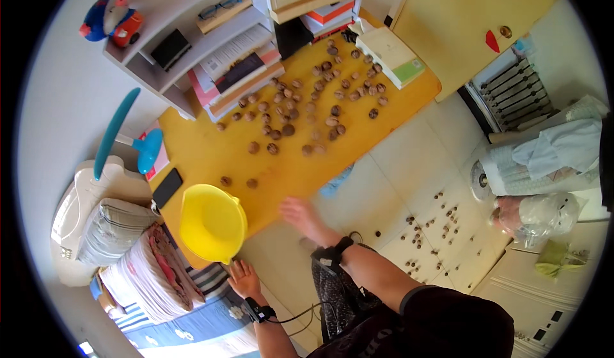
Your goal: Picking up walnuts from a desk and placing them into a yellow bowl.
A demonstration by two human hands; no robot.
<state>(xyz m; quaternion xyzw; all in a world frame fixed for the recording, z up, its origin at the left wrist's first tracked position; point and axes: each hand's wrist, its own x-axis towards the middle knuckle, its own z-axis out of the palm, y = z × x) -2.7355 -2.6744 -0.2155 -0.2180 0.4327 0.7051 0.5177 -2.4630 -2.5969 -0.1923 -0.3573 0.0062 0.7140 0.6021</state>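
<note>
Two bare hands, low in the frame. Left hand (pixel 244 280) just below the yellow bowl (pixel 235 220), fingers spread apart; contact with its rim hard to tell. Right hand (pixel 303 216) motion-blurred by the table's lower edge, centre; cannot tell whether its fingers are apart or together.

Bowl: lower left corner of the tabletop (pixel 281 182), beside a dark phone (pixel 167 188). Surface smooth, yellow-orange, slanting toward upper right. Walnuts (pixel 273 149) scattered singly and in loose clusters, mostly across its upper half; two lie nearer the bowl. A few blurred mid-table.

Lower left: bed (pixel 179 332) with blue patterned cover, folded bedding (pixel 144 265). Right: pale tiled floor (pixel 409 172), small dark round pieces (pixel 417 236) strewn over it.

Farther off, a teal fan (pixel 149 151) at left, white shelving (pixel 144 71) with books (pixel 236 76) upper left, yellow door (pixel 460 31) upper right.
</note>
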